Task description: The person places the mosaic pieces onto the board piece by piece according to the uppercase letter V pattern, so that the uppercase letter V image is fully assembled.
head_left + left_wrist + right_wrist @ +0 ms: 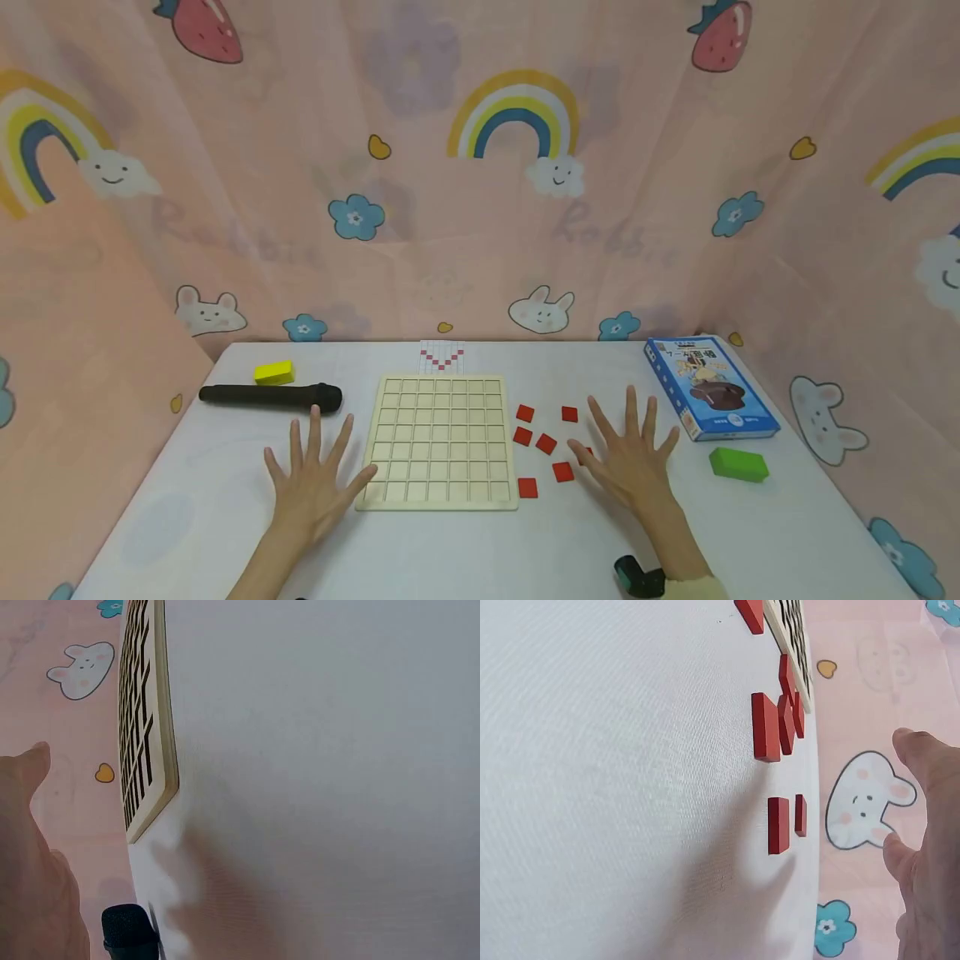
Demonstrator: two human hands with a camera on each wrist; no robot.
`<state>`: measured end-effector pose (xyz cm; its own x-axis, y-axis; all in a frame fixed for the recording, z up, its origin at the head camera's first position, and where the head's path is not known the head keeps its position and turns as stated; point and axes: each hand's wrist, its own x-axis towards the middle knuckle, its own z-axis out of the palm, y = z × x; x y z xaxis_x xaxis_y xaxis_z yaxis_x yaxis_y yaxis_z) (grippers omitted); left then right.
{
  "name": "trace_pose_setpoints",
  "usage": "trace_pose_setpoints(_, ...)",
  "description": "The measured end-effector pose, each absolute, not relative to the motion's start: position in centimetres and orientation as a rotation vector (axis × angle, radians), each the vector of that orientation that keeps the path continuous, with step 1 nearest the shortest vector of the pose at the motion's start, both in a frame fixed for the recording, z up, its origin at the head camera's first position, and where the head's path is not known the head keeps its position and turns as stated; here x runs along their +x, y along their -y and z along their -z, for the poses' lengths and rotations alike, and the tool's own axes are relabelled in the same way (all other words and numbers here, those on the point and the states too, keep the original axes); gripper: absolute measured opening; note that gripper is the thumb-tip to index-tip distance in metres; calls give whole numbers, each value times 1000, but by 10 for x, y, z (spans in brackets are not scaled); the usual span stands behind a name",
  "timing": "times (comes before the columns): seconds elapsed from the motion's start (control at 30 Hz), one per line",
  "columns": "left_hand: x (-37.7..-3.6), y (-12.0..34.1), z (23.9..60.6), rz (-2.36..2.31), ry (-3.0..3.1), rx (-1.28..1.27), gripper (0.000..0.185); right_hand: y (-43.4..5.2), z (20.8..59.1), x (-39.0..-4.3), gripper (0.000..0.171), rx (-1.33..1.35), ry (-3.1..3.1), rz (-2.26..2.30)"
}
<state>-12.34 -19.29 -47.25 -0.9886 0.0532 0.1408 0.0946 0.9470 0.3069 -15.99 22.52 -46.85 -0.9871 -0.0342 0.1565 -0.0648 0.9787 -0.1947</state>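
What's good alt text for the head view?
Two open hands lie flat on a white table: the left hand beside an empty wooden grid board, the right hand next to scattered red tiles. A black microphone, yellow block, blue box and green block lie around them.

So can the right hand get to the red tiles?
Probably yes. The right hand lies flat and open on the table, right beside the red tiles. Its thumb is by the nearest ones, and nothing lies between.
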Motion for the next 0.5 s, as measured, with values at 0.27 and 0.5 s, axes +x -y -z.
trace_pose_setpoints(0.27,-116,195,479,503,2873,-282,75,-231,469,-153,79,91,2974,-285)
trace_pose_setpoints(0.5,-116,197,476,827,2927,-378,72,-239,470,-151,73,120,2984,-380)
